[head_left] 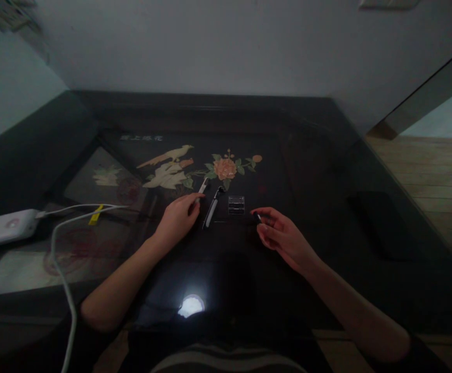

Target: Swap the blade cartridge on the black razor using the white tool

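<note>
My left hand (178,216) rests on the dark tabletop, its fingers closed round a slim pale stick-like thing (203,185) whose far end sticks out beyond the fingertips. Just right of it lies a black-and-grey razor handle (211,210), its narrow curved neck pointing away from me. Beside the handle is a small clear case (236,205) with dark strips inside, perhaps razor cartridges. Right of the case, my right hand (282,235) pinches a small dark piece (257,217) with a light edge between thumb and fingers. Its exact kind is too small to tell.
A white power bank or adapter (6,228) lies at the left, with a white cable (60,269) running towards me and a yellow tag (96,215) on it. A dark flat object (381,224) lies at the right. The glossy table (307,295) meets a wall behind.
</note>
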